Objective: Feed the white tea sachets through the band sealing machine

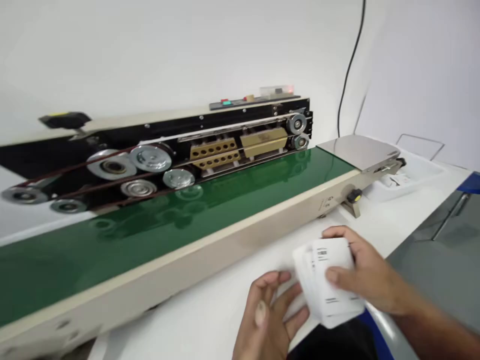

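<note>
A fanned stack of flat white packets with dark print and rounded corners is gripped in my right hand. My thumb presses on the front packet, and the fingers go behind the stack. Just to the left of the packets is my left hand, palm up with its fingers apart and curled a little. It holds nothing; its fingertips come close to the stack's left edge, and I cannot tell whether they touch it. Both hands are in front of a band sealer's green conveyor belt.
Metal pulleys and brass-coloured blocks line the sealer behind the belt. A metal plate extends its right end. Beyond, a white tray holds a few white packets. A black cable hangs along the wall. A blue stool stands far right.
</note>
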Demonstrator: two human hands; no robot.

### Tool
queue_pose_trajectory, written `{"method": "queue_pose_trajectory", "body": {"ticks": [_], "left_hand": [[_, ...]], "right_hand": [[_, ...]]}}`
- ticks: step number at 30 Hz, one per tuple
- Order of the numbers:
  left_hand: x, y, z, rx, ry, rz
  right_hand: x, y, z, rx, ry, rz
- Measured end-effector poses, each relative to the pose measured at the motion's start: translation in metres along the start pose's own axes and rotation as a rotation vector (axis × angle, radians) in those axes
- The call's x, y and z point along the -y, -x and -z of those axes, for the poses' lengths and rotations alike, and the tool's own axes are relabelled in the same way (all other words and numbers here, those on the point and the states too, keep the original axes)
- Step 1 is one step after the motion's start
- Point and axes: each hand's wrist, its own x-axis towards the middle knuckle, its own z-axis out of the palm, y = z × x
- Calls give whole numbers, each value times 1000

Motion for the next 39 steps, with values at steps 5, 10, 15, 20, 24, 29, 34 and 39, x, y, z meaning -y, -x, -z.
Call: {"method": "queue_pose_trajectory", "body": {"ticks": [5, 10, 15, 20, 24, 29, 34, 39], "left_hand": [[-8, 9, 1, 187, 151, 92], [-8, 10, 7, 363, 240, 120], [-7, 12, 6, 318, 268, 140], [-7, 14, 7, 316, 281, 153], [-5, 13, 6, 264, 339, 113], [-1, 7, 5, 147, 390, 26], [0, 8, 3, 50, 375, -75], [-7, 9, 6, -284, 107, 82]], "right_hand": [[-16, -14, -56, 31, 3, 72], [-16, -11, -67, 50, 81, 119], [-22, -12, -66, -21, 468, 462], [-31, -14, -66, -83, 836, 745], [-47, -17, -51, -257, 894, 753], [-61, -20, -40, -263, 853, 643], [-54, -2, -65, -210, 629, 503], [-45, 0, -72, -53, 269, 281]]}}
